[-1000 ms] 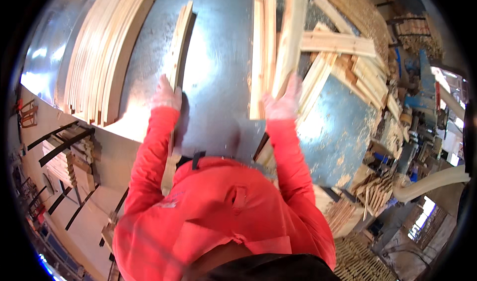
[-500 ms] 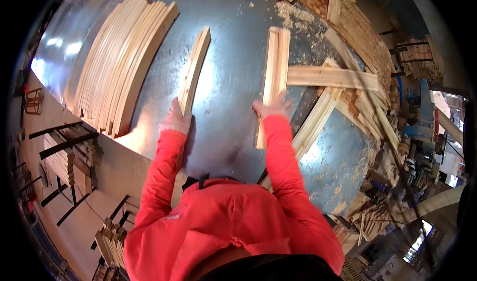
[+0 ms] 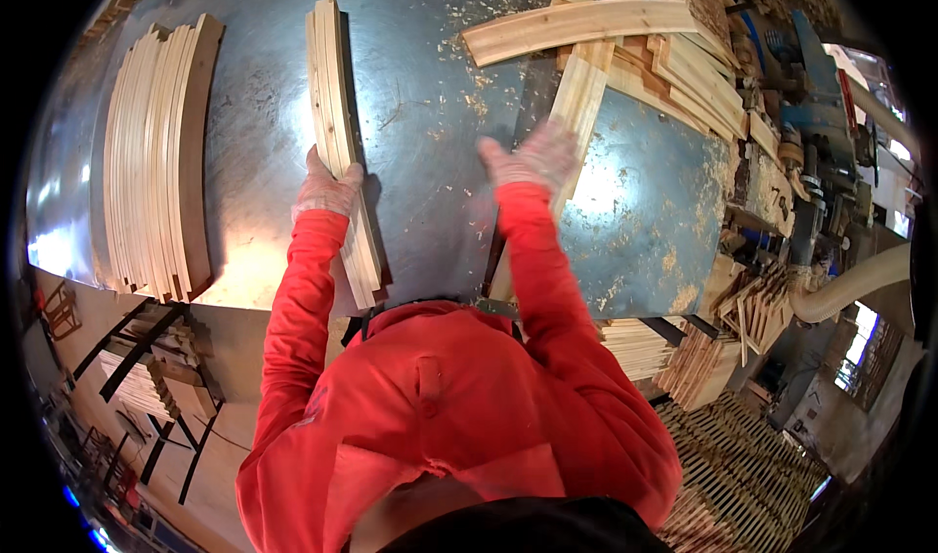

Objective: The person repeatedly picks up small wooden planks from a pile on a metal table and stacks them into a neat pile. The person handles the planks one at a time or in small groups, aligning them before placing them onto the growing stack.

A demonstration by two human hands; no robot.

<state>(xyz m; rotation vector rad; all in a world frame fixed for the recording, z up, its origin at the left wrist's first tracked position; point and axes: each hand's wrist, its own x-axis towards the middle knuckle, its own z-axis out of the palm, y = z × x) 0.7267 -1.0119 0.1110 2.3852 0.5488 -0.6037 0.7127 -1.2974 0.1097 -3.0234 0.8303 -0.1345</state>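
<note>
My left hand (image 3: 328, 188), in a thin clear glove, grips a small bundle of long pale wooden strips (image 3: 334, 94). The strips stand side by side on the metal table, my thumb on their right side and my fingers on the left. To the right, my gloved right hand (image 3: 532, 158) is slightly blurred, its fingers spread and holding nothing. It hovers beside a pale board (image 3: 583, 89) that slants over the tabletop. Across that board's far end lies another, slightly curved board (image 3: 576, 27).
At the left a large row of wooden strips (image 3: 161, 162) stands on the metal table (image 3: 420, 94). A heap of boards (image 3: 684, 79) and sawdust lies at the far right, by machinery and a hose (image 3: 850, 284). Stacked wood (image 3: 147, 382) rests on a black rack below the left edge.
The pale board under my right hand has left its spot, and the bundle in my left hand looks thicker. My right hand is now off the wood. The whole view has shifted.
</note>
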